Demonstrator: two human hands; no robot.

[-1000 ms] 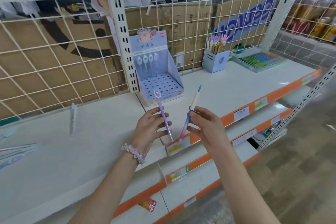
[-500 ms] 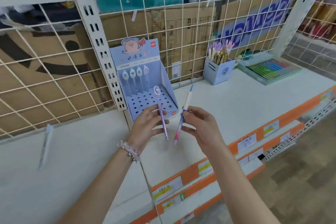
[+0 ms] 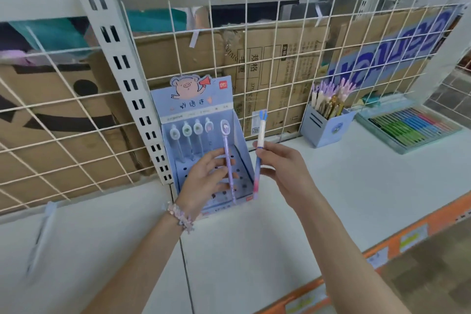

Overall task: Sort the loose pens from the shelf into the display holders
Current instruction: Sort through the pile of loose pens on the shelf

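My left hand (image 3: 204,181) holds a purple pen (image 3: 228,158) with an oval charm on top, upright, right in front of the blue pig display holder (image 3: 201,109). Its tip hangs over the holder's perforated base. Several similar charm pens stand in the holder's back row. My right hand (image 3: 283,171) pinches a white-and-blue pen (image 3: 260,150) with a pink lower end, upright, just right of the holder. A small blue cup holder (image 3: 326,130) full of purple-topped pens stands farther right on the shelf.
A loose pen (image 3: 40,239) lies on the white shelf (image 3: 254,250) at left. A tray of coloured pens (image 3: 407,127) sits at far right. White wire mesh backs the shelf, with cardboard boxes behind it. The shelf's orange front edge (image 3: 382,247) runs along the lower right.
Both hands have moved forward and up with their pens, from the shelf's front edge to the pig holder. The purple pen now stands over the holder's base.
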